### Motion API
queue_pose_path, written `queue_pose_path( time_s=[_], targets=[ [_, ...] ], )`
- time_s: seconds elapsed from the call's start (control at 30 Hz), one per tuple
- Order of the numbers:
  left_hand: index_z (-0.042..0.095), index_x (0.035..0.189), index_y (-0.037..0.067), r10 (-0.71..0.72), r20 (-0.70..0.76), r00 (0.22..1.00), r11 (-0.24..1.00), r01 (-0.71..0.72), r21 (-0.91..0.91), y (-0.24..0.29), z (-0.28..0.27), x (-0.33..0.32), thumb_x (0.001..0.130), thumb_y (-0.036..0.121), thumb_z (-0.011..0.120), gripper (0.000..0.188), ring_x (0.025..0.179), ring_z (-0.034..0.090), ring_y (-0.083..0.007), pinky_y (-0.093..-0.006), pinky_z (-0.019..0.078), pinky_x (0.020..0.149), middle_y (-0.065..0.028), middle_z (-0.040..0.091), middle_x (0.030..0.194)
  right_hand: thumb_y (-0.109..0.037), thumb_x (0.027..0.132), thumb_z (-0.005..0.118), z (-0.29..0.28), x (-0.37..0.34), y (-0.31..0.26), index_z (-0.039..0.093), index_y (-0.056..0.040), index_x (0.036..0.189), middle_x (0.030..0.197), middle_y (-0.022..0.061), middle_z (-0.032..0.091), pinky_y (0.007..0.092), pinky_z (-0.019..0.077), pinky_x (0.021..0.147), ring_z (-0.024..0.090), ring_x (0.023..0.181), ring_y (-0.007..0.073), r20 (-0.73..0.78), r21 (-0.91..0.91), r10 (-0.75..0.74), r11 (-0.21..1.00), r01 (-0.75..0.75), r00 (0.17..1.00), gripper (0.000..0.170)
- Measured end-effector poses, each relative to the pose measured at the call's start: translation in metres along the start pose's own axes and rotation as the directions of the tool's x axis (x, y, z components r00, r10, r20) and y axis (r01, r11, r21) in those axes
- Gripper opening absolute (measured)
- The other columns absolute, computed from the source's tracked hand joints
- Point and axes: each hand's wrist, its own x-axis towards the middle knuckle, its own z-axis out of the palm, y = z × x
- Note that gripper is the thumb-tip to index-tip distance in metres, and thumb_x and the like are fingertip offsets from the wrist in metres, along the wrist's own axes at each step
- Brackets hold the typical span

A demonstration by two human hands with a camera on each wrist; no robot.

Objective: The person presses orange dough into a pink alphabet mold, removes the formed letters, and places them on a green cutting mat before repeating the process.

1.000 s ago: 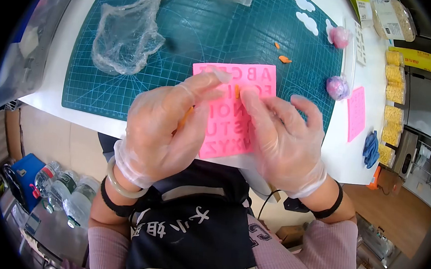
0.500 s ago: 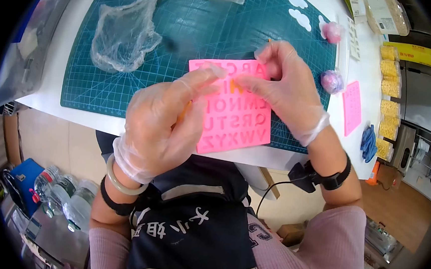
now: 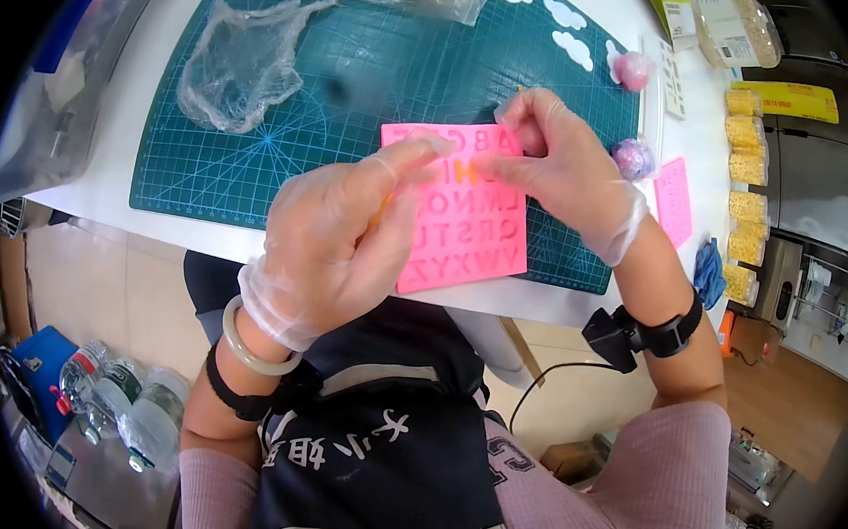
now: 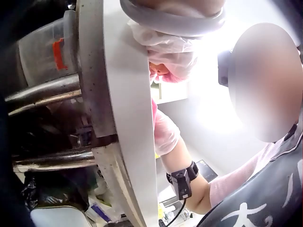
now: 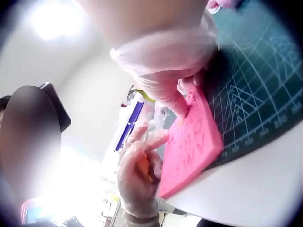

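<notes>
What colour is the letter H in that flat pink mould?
The H in the flat pink mould is orange; the head view shows it best.

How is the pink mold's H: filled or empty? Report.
Filled, at least partly: orange material shows in the H slot of the pink mold.

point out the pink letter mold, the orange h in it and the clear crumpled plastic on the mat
Pink letter mold (image 3: 466,225), head view: its lettered face
Orange H (image 3: 465,173), head view: its middle
Clear crumpled plastic (image 3: 241,67), head view: its middle
</notes>
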Motion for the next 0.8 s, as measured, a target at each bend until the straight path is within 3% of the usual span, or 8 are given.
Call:
queue_pose_path(
  time_s=[0.03, 0.17, 0.23, 0.37, 0.43, 0.5, 0.73, 0.8],
  targets=[
    [0.055, 0.122, -0.006, -0.039, 0.086, 0.996, 0.998, 0.035, 0.048, 0.000, -0.003, -0.001, 0.085, -0.009, 0.050, 0.038, 0.076, 0.069, -0.0244, -0.0290, 0.0500, 0.068, -0.0191, 0.070, 0.098, -0.011, 0.078, 0.079, -0.003, 0.001, -0.003, 0.049, -0.0072, 0.096, 0.074, -0.0060, 0.044, 0.0201, 0.0357, 0.057, 0.039, 0.065, 0.0045, 0.000, -0.006, -0.005, 1.000, 0.005, 1.000, 0.036],
    [0.057, 0.120, -0.006, -0.005, 0.087, 0.996, 0.997, -0.002, 0.079, -0.002, 0.000, -0.001, 0.084, -0.007, 0.053, 0.036, 0.069, 0.066, -0.0238, -0.0292, 0.0501, 0.065, -0.0177, 0.070, 0.099, -0.016, 0.074, 0.082, -0.003, 0.003, -0.007, 0.052, -0.0051, 0.098, 0.077, -0.0022, 0.046, 0.0227, 0.0388, 0.061, 0.043, 0.069, 0.0080, 0.029, -0.046, 0.037, 0.998, -0.035, 0.999, 0.040],
    [0.062, 0.116, 0.003, 0.040, -0.006, 0.999, 0.998, -0.040, 0.038, -0.005, 0.007, 0.000, 0.079, -0.003, 0.060, 0.038, 0.050, 0.054, -0.0277, -0.0368, 0.0406, 0.048, -0.0099, 0.053, 0.059, -0.020, 0.071, 0.084, -0.004, 0.004, -0.005, 0.055, -0.0019, 0.100, 0.080, 0.0019, 0.052, 0.0251, 0.0442, 0.066, 0.050, 0.073, 0.0112, 0.004, -0.147, 0.000, 0.989, 0.001, 1.000, 0.044],
    [0.062, 0.117, 0.004, 0.064, 0.060, 0.996, 0.985, -0.073, 0.154, 0.004, 0.006, 0.004, 0.079, 0.000, 0.061, 0.038, 0.050, 0.054, -0.0274, -0.0378, 0.0408, 0.048, -0.0088, 0.052, 0.058, -0.023, 0.070, 0.085, -0.017, 0.013, 0.003, 0.055, -0.0012, 0.102, 0.082, 0.0037, 0.054, 0.0267, 0.0455, 0.068, 0.052, 0.075, 0.0131, 0.115, -0.028, 0.043, 0.999, -0.041, 0.992, 0.049],
    [0.061, 0.118, 0.004, 0.061, 0.070, 0.996, 0.979, -0.073, 0.193, 0.002, 0.006, 0.003, 0.080, 0.002, 0.061, 0.038, 0.050, 0.054, -0.0268, -0.0384, 0.0415, 0.049, -0.0077, 0.053, 0.058, -0.025, 0.069, 0.085, -0.016, 0.013, 0.003, 0.055, -0.0008, 0.103, 0.083, 0.0046, 0.055, 0.0275, 0.0460, 0.068, 0.052, 0.075, 0.0141, 0.173, 0.063, 0.059, 0.995, -0.071, 0.983, 0.052],
    [0.061, 0.117, 0.002, 0.055, 0.081, 0.995, 0.978, -0.071, 0.198, 0.004, 0.004, 0.003, 0.080, -0.002, 0.059, 0.037, 0.051, 0.055, -0.0260, -0.0365, 0.0419, 0.050, -0.0094, 0.058, 0.064, -0.026, 0.067, 0.086, -0.003, 0.009, 0.000, 0.056, -0.0001, 0.105, 0.084, 0.0044, 0.054, 0.0273, 0.0456, 0.069, 0.052, 0.076, 0.0134, 0.033, -0.249, -0.045, 0.967, 0.052, 0.998, 0.055],
    [0.062, 0.117, 0.000, 0.024, 0.156, 0.987, 0.963, -0.065, 0.261, 0.010, 0.001, 0.006, 0.080, -0.005, 0.057, 0.037, 0.052, 0.056, -0.0248, -0.0337, 0.0439, 0.053, -0.0113, 0.068, 0.080, -0.030, 0.067, 0.085, -0.016, 0.014, -0.002, 0.055, 0.0007, 0.113, 0.088, 0.0084, 0.057, 0.0303, 0.0470, 0.074, 0.056, 0.082, 0.0186, 0.190, -0.089, 0.051, 0.995, -0.034, 0.981, 0.063],
    [0.062, 0.117, 0.000, 0.043, 0.137, 0.990, 0.966, -0.076, 0.246, 0.006, 0.003, 0.005, 0.080, -0.005, 0.057, 0.037, 0.052, 0.056, -0.0242, -0.0333, 0.0441, 0.053, -0.0110, 0.069, 0.084, -0.031, 0.068, 0.085, -0.004, 0.010, -0.002, 0.055, 0.0011, 0.116, 0.092, 0.0109, 0.059, 0.0311, 0.0476, 0.077, 0.057, 0.087, 0.0209, 0.063, -0.360, -0.098, 0.926, 0.114, 0.993, 0.065]
  ],
)
